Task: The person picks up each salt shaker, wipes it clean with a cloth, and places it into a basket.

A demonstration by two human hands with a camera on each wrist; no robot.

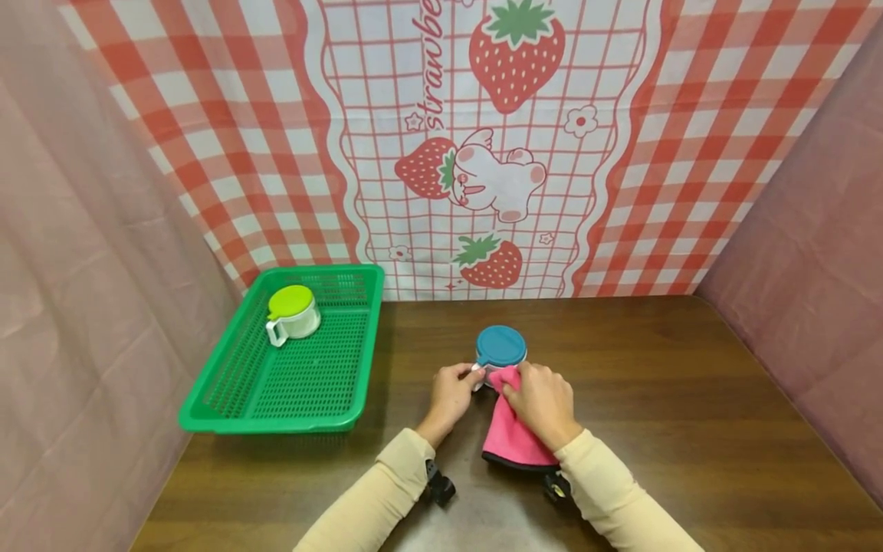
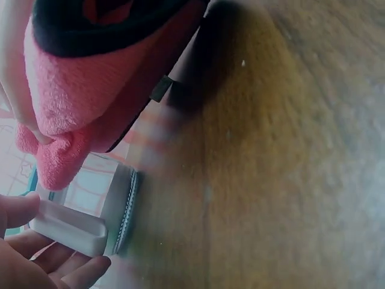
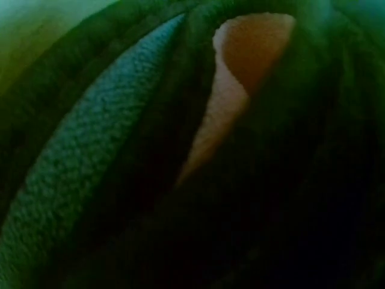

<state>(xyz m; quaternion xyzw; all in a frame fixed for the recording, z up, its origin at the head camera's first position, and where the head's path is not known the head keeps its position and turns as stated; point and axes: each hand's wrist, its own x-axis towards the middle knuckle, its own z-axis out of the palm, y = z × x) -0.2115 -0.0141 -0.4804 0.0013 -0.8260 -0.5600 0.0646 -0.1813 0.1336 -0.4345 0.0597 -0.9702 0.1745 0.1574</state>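
A clear seasoning jar with a blue lid [image 1: 501,345] stands on the table, its white handle [image 2: 69,229] toward the left. My left hand [image 1: 450,399] pinches that handle between thumb and fingers. In my right hand [image 1: 545,402] is a bunched pink cloth [image 1: 513,445] with a black edge; one bunched end lies against the front of the jar. The rest of the cloth hangs below the hand toward the table. Dark folds of cloth [image 3: 84,144] fill the right wrist view and hide the right fingertips there.
To the left stands a green plastic basket [image 1: 313,423]. Inside it, near the back left, is a similar jar with a lime-green lid [image 1: 291,302]. The wooden table [image 1: 655,406] extends to the right. A checked strawberry curtain [image 1: 441,230] hangs behind.
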